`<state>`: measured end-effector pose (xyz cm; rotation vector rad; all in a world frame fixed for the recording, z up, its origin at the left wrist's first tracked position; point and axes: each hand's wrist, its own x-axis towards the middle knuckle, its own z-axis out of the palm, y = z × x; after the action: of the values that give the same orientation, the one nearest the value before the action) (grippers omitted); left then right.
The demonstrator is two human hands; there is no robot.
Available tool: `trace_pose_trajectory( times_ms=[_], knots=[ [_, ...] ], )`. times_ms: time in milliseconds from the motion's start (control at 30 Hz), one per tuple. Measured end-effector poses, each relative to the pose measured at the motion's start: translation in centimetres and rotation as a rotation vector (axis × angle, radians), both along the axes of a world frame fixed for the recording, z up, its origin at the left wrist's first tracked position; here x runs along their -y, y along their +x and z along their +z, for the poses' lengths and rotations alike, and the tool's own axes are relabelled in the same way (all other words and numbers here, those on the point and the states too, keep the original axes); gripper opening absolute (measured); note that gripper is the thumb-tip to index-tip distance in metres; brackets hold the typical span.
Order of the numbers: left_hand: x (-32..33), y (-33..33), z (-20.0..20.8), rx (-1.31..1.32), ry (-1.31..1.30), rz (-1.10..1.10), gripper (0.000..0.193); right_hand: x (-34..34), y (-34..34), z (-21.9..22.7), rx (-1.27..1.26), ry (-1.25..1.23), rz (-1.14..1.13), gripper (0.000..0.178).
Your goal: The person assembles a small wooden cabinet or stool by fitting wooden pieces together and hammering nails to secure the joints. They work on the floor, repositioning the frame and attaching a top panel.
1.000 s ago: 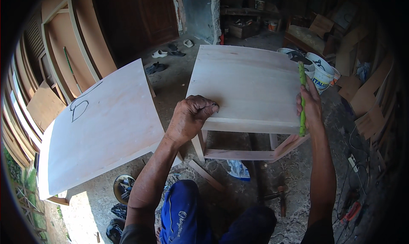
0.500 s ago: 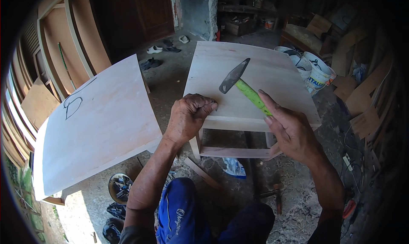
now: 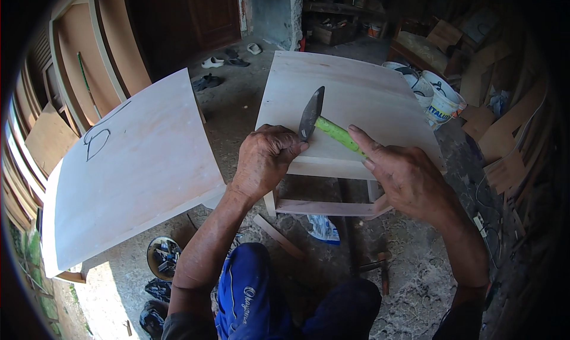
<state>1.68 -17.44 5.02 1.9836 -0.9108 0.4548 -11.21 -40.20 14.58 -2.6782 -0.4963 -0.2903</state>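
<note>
My right hand (image 3: 409,176) is closed round the bright green handle of a hammer (image 3: 335,135), forefinger stretched along it. The dark steel head hangs tilted, its lower face right at the fingertips of my left hand (image 3: 267,159). Those fingers are pinched together at the near left part of a pale wooden panel (image 3: 350,96), on what looks like a thin nail, now almost wholly hidden by the fingers and the hammer head. The panel lies on top of a wooden frame with legs and a lower rail (image 3: 332,207).
A second pale panel (image 3: 136,168) with a dark pencilled mark stands at left. On the floor are a bowl of small hardware (image 3: 164,257), another hammer (image 3: 385,272), a wood strip (image 3: 278,236) and a plastic bag (image 3: 323,228). White buckets (image 3: 442,99) and board offcuts (image 3: 507,138) stand at right.
The hammer head has come down and left to my left fingertips. My left hand stays pinched at nearly the same place on the panel. The view has shifted slightly.
</note>
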Motion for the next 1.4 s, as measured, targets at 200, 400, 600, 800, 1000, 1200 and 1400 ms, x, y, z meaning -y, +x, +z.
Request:
trace_pose_trajectory(
  times_ms=[200, 400, 600, 800, 1000, 1200, 1400],
  knots=[
    [0.3, -0.1, 0.2, -0.043, 0.019, 0.007, 0.011, 0.1, -0.2, -0.4, 0.101, -0.005, 0.007, 0.053],
    [0.3, -0.2, 0.3, -0.026, 0.012, 0.008, 0.009, 0.0, -0.8, 0.2, 0.108, 0.124, -0.02, 0.054],
    [0.1, -0.3, 0.3, -0.036, 0.037, 0.015, 0.008, 0.3, -0.4, -0.3, 0.02, 0.011, 0.014, 0.053],
    [0.1, -0.4, 0.3, -0.078, 0.048, -0.003, 0.009, -0.1, -0.4, -1.3, -0.001, 0.1, -0.044, 0.054],
    [-1.6, 0.8, -0.7, 0.139, 0.066, 0.13, 0.036, -0.1, -1.3, -1.1, 0.038, 0.11, -0.018, 0.057],
    [-1.2, 0.1, -1.8, -0.508, -0.293, 0.076, 0.062, 0.2, -1.1, -2.1, 0.138, 0.139, -0.009, 0.057],
    [-0.5, -0.7, -4.6, -0.38, -0.486, 0.116, 0.054, -0.4, -0.8, -2.2, 0.11, 0.124, -0.001, 0.057]
  ],
)
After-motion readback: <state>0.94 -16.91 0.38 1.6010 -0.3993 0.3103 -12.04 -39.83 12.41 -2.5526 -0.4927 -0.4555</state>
